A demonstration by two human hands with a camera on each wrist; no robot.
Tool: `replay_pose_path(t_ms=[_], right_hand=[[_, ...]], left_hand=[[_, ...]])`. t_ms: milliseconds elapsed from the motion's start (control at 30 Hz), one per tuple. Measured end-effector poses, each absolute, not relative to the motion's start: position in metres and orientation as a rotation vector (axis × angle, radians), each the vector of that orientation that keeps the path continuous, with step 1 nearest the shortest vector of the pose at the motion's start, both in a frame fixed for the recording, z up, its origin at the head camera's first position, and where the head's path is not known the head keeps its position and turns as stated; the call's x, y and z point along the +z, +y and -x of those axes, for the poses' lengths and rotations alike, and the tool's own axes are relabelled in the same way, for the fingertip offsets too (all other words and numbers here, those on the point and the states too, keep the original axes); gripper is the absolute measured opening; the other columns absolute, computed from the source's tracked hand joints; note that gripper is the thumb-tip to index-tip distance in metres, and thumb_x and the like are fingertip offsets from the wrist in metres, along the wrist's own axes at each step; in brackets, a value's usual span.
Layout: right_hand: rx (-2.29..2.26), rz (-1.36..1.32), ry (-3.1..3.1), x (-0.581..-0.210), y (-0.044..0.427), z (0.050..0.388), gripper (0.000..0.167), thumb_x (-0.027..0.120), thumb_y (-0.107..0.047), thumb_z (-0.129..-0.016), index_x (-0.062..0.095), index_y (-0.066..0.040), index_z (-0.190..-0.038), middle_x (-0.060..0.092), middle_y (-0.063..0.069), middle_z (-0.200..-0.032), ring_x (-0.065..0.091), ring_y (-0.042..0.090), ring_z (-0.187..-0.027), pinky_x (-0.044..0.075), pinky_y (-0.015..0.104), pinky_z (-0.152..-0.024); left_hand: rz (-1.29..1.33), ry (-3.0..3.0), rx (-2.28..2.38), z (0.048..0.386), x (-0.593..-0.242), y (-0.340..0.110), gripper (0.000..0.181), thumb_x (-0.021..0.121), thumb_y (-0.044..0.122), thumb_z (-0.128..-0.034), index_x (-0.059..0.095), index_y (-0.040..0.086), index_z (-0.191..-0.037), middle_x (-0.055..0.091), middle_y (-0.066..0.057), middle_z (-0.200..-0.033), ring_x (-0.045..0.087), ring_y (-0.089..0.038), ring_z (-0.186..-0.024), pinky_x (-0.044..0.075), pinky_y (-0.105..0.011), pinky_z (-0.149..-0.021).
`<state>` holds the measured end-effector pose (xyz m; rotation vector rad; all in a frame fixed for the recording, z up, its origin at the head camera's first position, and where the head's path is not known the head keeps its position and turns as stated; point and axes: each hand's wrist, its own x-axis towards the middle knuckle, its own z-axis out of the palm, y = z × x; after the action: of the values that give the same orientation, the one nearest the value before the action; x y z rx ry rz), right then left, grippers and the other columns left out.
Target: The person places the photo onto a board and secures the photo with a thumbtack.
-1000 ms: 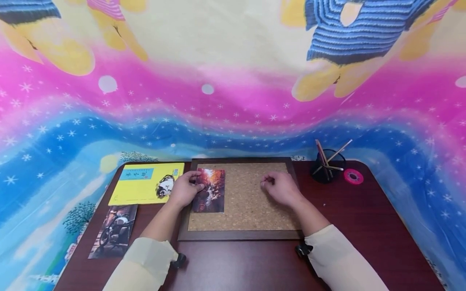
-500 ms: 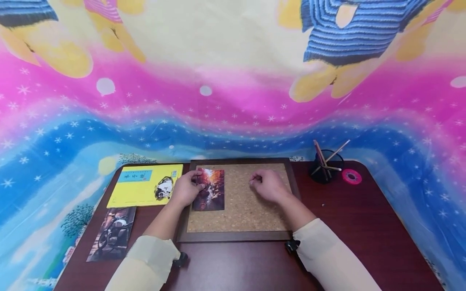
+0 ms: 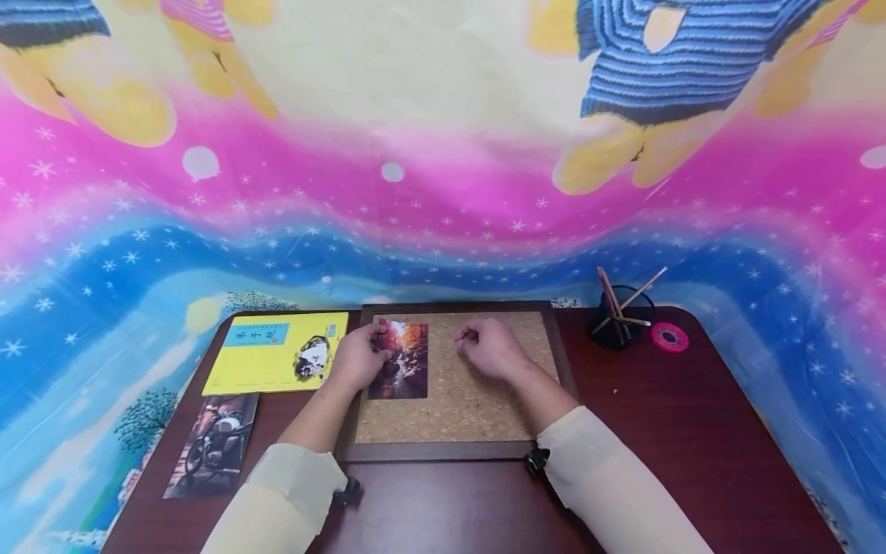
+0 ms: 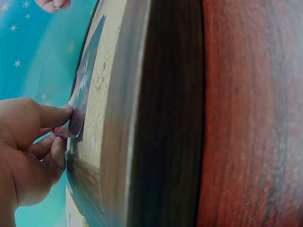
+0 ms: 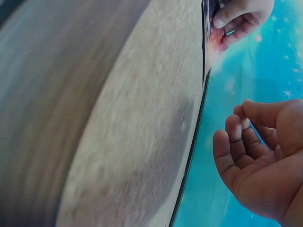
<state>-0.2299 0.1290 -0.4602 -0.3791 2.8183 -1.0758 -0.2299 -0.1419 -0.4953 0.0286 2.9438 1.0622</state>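
Note:
A photo of a sunlit autumn stream (image 3: 408,362) lies over the left part of a cork board (image 3: 477,419) with a dark wooden frame. My left hand (image 3: 358,358) pinches its left edge between thumb and fingers; in the left wrist view the photo's corner (image 4: 75,124) bends up at the left fingertips. Above the cork, right of the photo and apart from it, is my right hand (image 3: 490,350). In the right wrist view the right hand (image 5: 265,156) has thumb and index fingertips together on a tiny thing, too small to identify, with the other fingers loosely bent.
Left of the board are a yellow book (image 3: 259,365) and a motorcycle photo (image 3: 214,446). At the back right stand a black mesh holder (image 3: 611,331) with several pencils and a pink tape roll (image 3: 670,337). A tiny object (image 3: 614,391) lies on the tabletop (image 3: 664,446).
My right hand has moved left over the cork towards the photo, its fingertips still together. My left hand keeps its pinch on the photo's left edge, almost in place.

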Motion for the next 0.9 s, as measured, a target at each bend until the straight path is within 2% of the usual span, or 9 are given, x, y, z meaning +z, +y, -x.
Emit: replay_pose_path(t_ms=[267,567,900], right_hand=[[-1.171,0.416,2.755,-0.466,0.12,0.235,0.01,0.072,-0.01,-0.093,0.077,-0.011,-0.102,0.07,-0.003,-0.092,0.064,0.016,-0.088,0.055,0.036,-0.086],[-1.26,0.406,2.691,-0.469,0.11,0.242,0.009,0.072,-0.011,-0.094,0.076,-0.012,-0.102,0.069,-0.002,-0.094,0.064,0.017,-0.09,0.056,0.037,-0.087],[-1.263,0.43,2.658,-0.472,0.097,0.247,0.012,0.07,-0.009,-0.095,0.075,-0.006,-0.105,0.069,0.0,-0.095,0.064,0.017,-0.091,0.056,0.035,-0.087]], left_hand=[[-0.051,2.968,0.951,0.233,-0.5,-0.141,0.048,0.083,0.02,-0.0902,0.067,0.007,-0.134,0.065,-0.017,-0.129,0.063,-0.035,-0.117,0.051,-0.052,-0.099],[-0.092,2.981,0.879,0.234,-0.498,-0.143,0.049,0.079,0.021,-0.0936,0.065,0.0,-0.136,0.057,-0.023,-0.132,0.057,-0.039,-0.122,0.047,-0.053,-0.105],[-0.08,2.94,0.931,0.23,-0.497,-0.146,0.048,0.077,0.02,-0.0953,0.065,-0.002,-0.136,0.053,-0.023,-0.135,0.055,-0.04,-0.126,0.046,-0.053,-0.107]])
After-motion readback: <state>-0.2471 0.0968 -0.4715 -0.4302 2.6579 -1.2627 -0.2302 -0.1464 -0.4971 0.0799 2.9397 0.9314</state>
